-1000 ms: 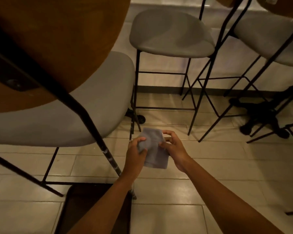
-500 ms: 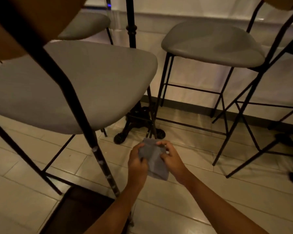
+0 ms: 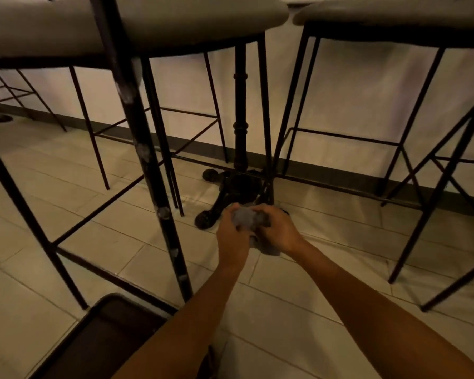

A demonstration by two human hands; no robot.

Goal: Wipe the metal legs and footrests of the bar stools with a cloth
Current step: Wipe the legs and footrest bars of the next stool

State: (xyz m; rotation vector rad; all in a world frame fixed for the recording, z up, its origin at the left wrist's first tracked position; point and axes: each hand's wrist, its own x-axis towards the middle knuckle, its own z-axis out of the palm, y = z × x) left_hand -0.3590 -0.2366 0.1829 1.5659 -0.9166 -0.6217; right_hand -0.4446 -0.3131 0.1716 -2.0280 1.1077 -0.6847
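Note:
A grey cloth (image 3: 245,218) is bunched between my left hand (image 3: 231,236) and my right hand (image 3: 278,229), both closed on it low above the tiled floor. The nearest bar stool has a grey seat (image 3: 66,26) and a thick black metal leg (image 3: 148,165) with pale scuffed patches, just left of my hands. Its thin black footrest bar (image 3: 99,209) runs lower left. A second stool (image 3: 394,12) stands at the right with black legs and a footrest bar (image 3: 345,136). Just beyond my hands a thin stool leg (image 3: 266,132) meets the floor.
An ornate black table pedestal (image 3: 240,119) with curled feet (image 3: 205,221) stands directly behind my hands. A dark baseboard (image 3: 326,165) runs along the pale wall. A dark brown mat or tray (image 3: 101,340) lies at the bottom left. More stool legs (image 3: 25,91) stand far left.
The view has dropped lower and closer to the floor, looking under the seats. The cloth went from flat and unfolded to crumpled tightly between both hands.

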